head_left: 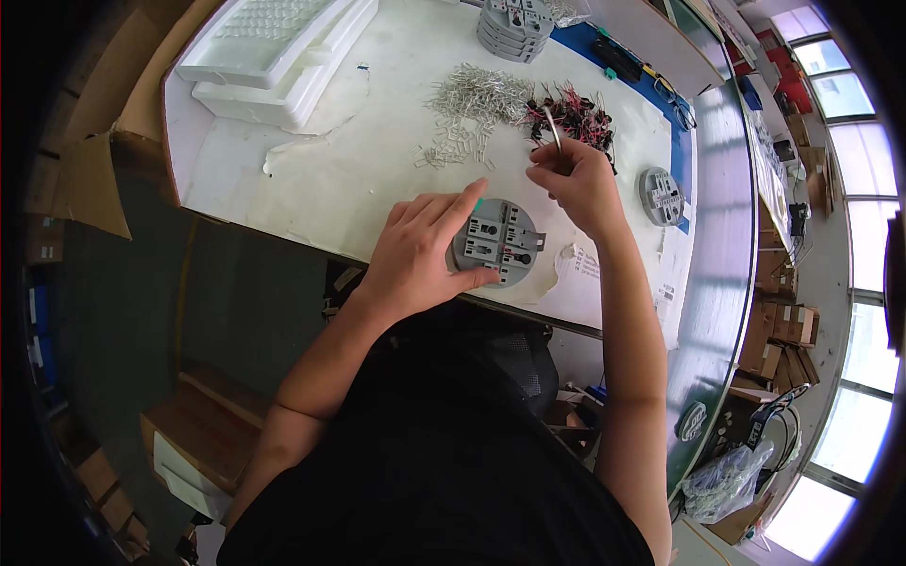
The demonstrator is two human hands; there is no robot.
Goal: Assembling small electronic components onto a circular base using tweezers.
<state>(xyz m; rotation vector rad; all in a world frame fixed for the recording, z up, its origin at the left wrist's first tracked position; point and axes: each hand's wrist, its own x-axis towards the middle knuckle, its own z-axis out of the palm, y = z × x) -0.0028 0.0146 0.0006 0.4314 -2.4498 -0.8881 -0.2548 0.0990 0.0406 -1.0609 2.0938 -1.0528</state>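
Observation:
My left hand [412,247] grips the left side of a grey round fixture [514,219] at the table's near edge. Its thumb lies on the near rim and its index finger reaches toward the far rim. The fixture has several slots, some with small dark parts in them, and a tab at its right. My right hand [587,185] is closed on metal tweezers [553,130], raised beyond the fixture. Their tips point at a pile of small black parts with red and black leads [590,118]. Whether the tips hold anything cannot be made out.
Left of the wired parts spreads a heap of small clear or silvery pieces [481,99]. Another round fixture [662,196] lies at the right, and a stack of them [515,33] stands at the back. White foam trays [255,99] sit far left; hand tools [618,58] lie back right.

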